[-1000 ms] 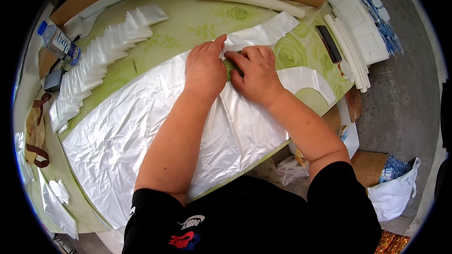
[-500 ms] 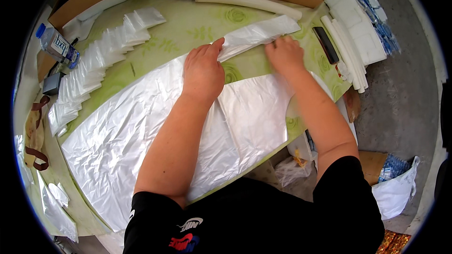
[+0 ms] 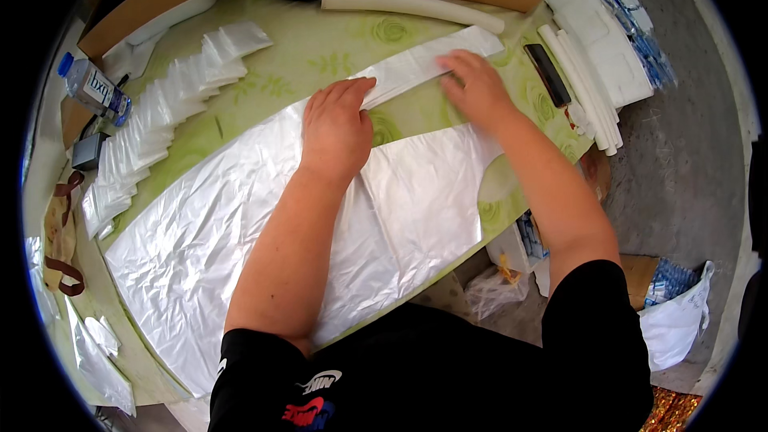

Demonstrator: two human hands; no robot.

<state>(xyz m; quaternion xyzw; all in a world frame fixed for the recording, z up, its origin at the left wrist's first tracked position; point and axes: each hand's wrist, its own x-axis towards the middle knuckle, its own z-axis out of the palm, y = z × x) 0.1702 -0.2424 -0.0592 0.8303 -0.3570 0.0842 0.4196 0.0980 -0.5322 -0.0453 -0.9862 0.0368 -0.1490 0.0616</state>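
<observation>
A large sheet of thin, shiny whitish plastic film lies wrinkled across the table in front of me. Its far right part is folded into a narrow flat strip. My left hand rests on the strip's left end, fingers stretched out flat and pressing the film down. By the strip's lower edge, near its right end, is my right hand, its fingers bent, thumb apart from them, nothing visible between. A second flap of film lies flat below, nearer to me.
A row of overlapping folded clear bags lies at the left, beside a water bottle and a small dark box. White rolls lie beyond the strip. A black phone-like object is at the right, near more white tubes.
My right hand has shifted slightly left along the strip's edge, its fingers turning inward. My left hand stays on the film. The whole view has shifted a little.
</observation>
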